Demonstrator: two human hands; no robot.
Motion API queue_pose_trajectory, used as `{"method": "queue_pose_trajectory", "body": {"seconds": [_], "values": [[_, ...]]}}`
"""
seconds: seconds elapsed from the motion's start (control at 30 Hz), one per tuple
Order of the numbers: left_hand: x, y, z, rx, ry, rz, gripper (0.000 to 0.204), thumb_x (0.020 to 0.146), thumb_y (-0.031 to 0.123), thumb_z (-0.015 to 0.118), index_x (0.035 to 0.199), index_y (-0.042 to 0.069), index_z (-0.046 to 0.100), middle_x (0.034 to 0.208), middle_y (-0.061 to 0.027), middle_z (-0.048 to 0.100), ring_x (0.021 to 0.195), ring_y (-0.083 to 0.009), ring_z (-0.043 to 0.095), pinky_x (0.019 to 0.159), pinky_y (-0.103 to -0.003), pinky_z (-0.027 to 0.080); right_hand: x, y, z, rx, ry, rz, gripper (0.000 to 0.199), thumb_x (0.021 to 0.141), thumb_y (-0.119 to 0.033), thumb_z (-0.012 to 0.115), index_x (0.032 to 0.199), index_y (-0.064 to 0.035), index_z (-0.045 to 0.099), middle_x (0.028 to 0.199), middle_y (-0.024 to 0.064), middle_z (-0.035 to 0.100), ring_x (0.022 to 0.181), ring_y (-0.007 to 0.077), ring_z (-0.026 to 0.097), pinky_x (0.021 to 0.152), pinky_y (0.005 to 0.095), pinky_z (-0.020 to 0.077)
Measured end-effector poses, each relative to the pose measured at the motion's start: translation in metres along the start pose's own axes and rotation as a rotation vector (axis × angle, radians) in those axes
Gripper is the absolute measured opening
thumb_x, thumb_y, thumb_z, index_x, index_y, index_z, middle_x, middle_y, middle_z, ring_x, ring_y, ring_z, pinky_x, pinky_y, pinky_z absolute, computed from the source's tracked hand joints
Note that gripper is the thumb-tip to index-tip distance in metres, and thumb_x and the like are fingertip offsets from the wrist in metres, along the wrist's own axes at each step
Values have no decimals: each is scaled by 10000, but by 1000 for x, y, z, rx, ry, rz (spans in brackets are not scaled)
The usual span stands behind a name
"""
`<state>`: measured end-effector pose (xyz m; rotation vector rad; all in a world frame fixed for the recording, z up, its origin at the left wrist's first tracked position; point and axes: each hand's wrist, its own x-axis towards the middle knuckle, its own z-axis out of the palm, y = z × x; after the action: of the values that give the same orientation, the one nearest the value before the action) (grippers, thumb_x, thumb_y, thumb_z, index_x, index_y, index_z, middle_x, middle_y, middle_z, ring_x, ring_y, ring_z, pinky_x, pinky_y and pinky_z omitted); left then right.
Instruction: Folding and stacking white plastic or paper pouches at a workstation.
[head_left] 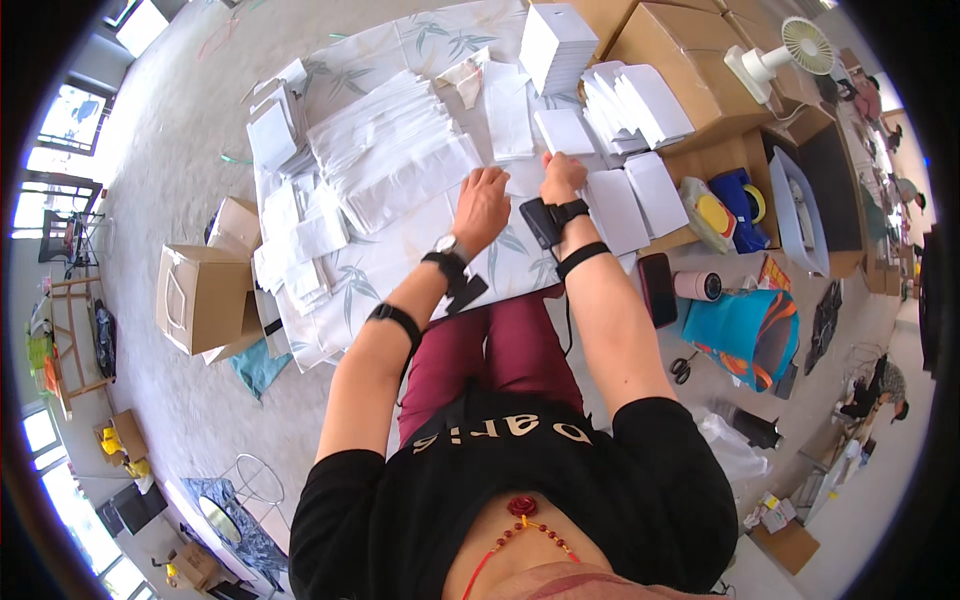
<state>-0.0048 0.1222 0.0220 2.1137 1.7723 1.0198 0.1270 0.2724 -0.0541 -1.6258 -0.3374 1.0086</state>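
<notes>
My left hand (483, 207) is over the patterned tablecloth, its fingers bent and closed beside the right edge of a wide pile of flat white sleeves (385, 150). Whatever its fingertips may grip is hidden. Just to the right, my right hand (563, 178) has its fingers drawn together at the near edge of a small white rectangular piece (563, 132). Whether it pinches anything is too small to make out. Beyond my left hand lies a narrow stack of white sleeves (508, 112). White flat cards (617, 210) lie by my right wrist.
A tall stack of white boxes (556, 50) and leaning white envelopes (640, 105) stand at the far right. Cardboard boxes (680, 65) carry a small fan (780, 60). A phone (657, 288), pink cup (697, 286) and scissors (682, 369) are at right. Another carton (205, 295) stands left.
</notes>
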Motion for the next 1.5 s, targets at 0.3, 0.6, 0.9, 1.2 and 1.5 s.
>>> {"method": "queue_pose_trajectory", "body": {"seconds": [0.3, 0.6, 0.9, 1.2, 1.5], "values": [[94, -44, 34, 667, -374, 134, 144, 860, 80, 657, 971, 82, 749, 976, -95, 733, 994, -285, 700, 928, -407, 484, -36, 1, -19, -310, -258, -219, 206, 862, -139, 611, 916, 57, 576, 874, 211, 651, 808, 356, 626, 803, 458, 498], [123, -38, 57, 722, -407, 105, 144, 881, 97, 660, 994, 102, 750, 1016, -96, 749, 1023, -270, 715, 903, -414, 503, -87, 25, -74, -131, -332, -282, 473, 947, -142, 624, 1360, 53, 502, 1307, 201, 572, 1078, 217, 612, 891, 330, 518], [142, -52, 21, 378, -217, -112, 202, 847, 129, 599, 982, 93, 746, 988, -140, 755, 910, -379, 733, 813, -493, 570, -119, 41, -131, -23, -756, 84, 484, 1027, -139, 593, 1453, 47, 456, 1361, 205, 583, 1150, 256, 676, 996, 363, 541], [-5, 5, -75, 111, -261, 130, 212, 791, 60, 662, 999, 54, 704, 916, -143, 707, 892, -358, 689, 892, -467, 536, -113, 34, -124, 329, -727, 559, 341, 1055, -270, 554, 1235, 19, 550, 1192, 162, 654, 1116, 275, 678, 986, 384, 563], [-133, -74, -119, 284, -119, 216, 309, 754, -19, 649, 1030, 104, 714, 1143, -61, 719, 1225, -268, 623, 1153, -494, 424, -142, 53, -133, -156, -747, 106, 389, 1016, -134, 593, 1336, 63, 496, 1179, 145, 660, 991, 219, 713, 895, 346, 590]]}}
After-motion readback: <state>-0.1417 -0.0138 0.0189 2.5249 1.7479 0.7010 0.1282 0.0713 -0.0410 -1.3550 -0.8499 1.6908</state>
